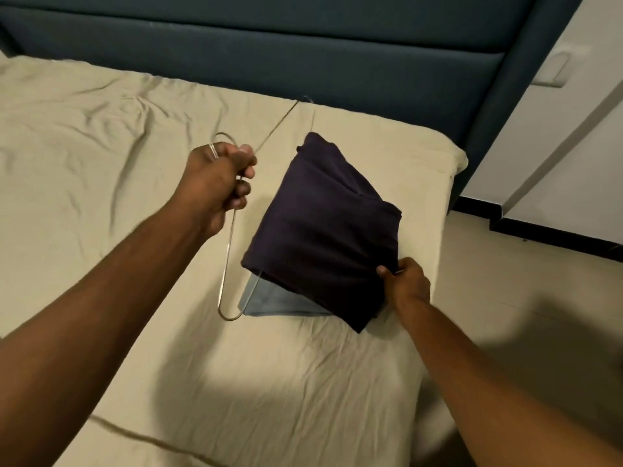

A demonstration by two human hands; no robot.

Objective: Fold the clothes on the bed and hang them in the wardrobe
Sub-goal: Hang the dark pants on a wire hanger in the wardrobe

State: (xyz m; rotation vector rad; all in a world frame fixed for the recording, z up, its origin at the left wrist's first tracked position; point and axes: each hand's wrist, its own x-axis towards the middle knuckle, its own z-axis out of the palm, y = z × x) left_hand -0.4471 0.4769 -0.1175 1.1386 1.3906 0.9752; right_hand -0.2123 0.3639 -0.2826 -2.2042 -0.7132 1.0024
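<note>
Above the bed [135, 129], left hand [215, 176] grips the hanger [226, 261] steady while right hand [404, 281] pinches the draped dark garment [320, 230], likely straightening it.

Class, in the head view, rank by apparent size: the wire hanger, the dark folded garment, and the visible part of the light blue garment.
1. Dark folded garment.
2. Wire hanger, long but thin.
3. Light blue garment, mostly hidden.

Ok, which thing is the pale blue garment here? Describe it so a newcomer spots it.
Start at the beige bed, near its right edge. There the right hand pinches a folded dark navy garment draped on a wire hanger. The pale blue garment peeks out beneath it, the only light-coloured cloth.
</note>
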